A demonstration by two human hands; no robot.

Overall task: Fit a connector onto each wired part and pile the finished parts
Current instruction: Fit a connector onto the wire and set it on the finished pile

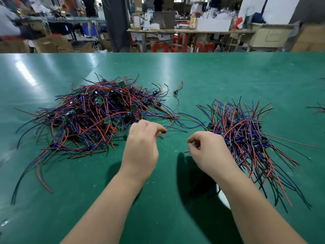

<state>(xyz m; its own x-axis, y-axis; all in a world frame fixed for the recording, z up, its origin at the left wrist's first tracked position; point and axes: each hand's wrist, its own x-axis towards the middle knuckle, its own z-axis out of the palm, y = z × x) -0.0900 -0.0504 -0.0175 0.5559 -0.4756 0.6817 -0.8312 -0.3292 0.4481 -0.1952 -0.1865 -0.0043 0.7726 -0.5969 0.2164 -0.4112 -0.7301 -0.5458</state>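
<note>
A big tangled heap of wired parts (98,113), with red, blue and black leads and small green boards, lies at the left of the green table (202,76). A tidier pile of wired parts (246,138) lies at the right, leads fanned out. My left hand (142,145) hovers at the heap's near right edge, thumb and forefinger pinching a thin dark lead (165,132). My right hand (207,150) is beside the right pile's left edge. Its fingers are curled and pinch a small piece (186,151) of which only the tip shows.
One loose wired part (176,92) lies between the piles, farther back. More leads (316,110) poke in at the right edge. Bare green tabletop lies near me and along the back. Beyond the far edge are benches, cartons and red stools.
</note>
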